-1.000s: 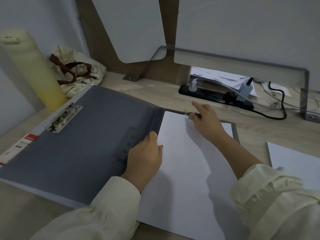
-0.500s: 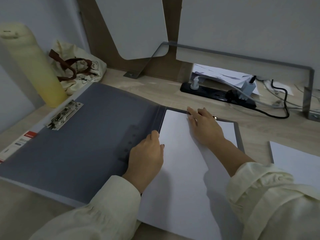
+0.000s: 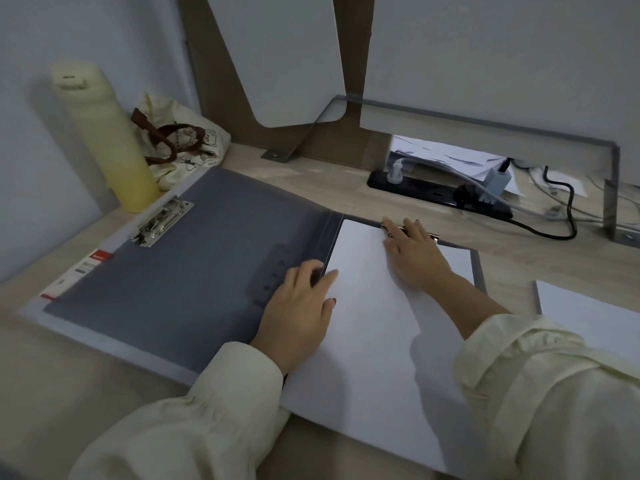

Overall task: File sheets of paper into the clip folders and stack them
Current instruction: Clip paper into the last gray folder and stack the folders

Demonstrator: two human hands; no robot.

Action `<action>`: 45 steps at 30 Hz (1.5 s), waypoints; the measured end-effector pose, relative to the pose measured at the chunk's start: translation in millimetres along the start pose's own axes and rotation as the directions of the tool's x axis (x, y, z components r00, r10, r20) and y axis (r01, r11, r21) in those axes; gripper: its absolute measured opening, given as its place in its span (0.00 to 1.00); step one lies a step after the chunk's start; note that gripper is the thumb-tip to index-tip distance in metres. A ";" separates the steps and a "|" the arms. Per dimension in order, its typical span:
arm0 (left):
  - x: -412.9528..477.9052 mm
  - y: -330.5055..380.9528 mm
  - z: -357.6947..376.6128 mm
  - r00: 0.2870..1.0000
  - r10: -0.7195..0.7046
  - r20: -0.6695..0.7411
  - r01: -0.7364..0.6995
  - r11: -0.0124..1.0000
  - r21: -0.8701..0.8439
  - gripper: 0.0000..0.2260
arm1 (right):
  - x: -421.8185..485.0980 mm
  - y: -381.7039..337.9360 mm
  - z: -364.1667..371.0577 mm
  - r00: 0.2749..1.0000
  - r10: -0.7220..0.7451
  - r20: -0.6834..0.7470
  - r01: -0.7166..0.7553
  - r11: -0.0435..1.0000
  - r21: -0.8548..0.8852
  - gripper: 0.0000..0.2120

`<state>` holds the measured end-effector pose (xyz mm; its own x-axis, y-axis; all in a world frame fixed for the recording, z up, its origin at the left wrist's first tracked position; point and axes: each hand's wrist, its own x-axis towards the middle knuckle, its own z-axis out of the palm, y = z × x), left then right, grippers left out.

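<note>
A grey clip folder point(image 3: 194, 268) lies open on the desk, its left cover bearing a metal clip point(image 3: 162, 220). A white sheet of paper point(image 3: 374, 341) fills the right half. My left hand point(image 3: 299, 306) rests flat across the spine and the sheet's left edge, fingers apart. My right hand point(image 3: 415, 256) lies flat on the top of the sheet, its fingertips over the right-hand metal clip point(image 3: 408, 233), which is mostly hidden under them. More white sheets point(image 3: 588, 317) lie at the right edge.
A pale yellow bottle point(image 3: 104, 140) and a cloth bag point(image 3: 183, 147) stand at the back left. A black power strip point(image 3: 440, 195) with plugs and cables runs along the back, under a metal shelf bracket point(image 3: 609, 188). Loose papers point(image 3: 446, 159) lie behind it.
My right hand has lowered from pinching the raised clip to lying flat over it and the sheet's top. My left hand stays on the spine, fingers slightly more spread.
</note>
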<state>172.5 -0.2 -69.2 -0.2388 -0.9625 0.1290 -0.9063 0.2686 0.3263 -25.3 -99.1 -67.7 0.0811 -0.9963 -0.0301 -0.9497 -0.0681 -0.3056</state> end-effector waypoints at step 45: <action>-36.3 240.6 66.4 0.758 0.403 0.513 -0.489 0.872 0.036 0.26 | -246.0 264.9 -96.4 0.438 0.892 0.108 -0.639 0.225 0.736 0.15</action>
<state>-60.1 96.8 -57.5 -0.7254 -0.6410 -0.2508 -0.6861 0.7029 0.1876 -325.9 122.7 -49.5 -0.7795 -0.4915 -0.3883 -0.0428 0.6603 -0.7498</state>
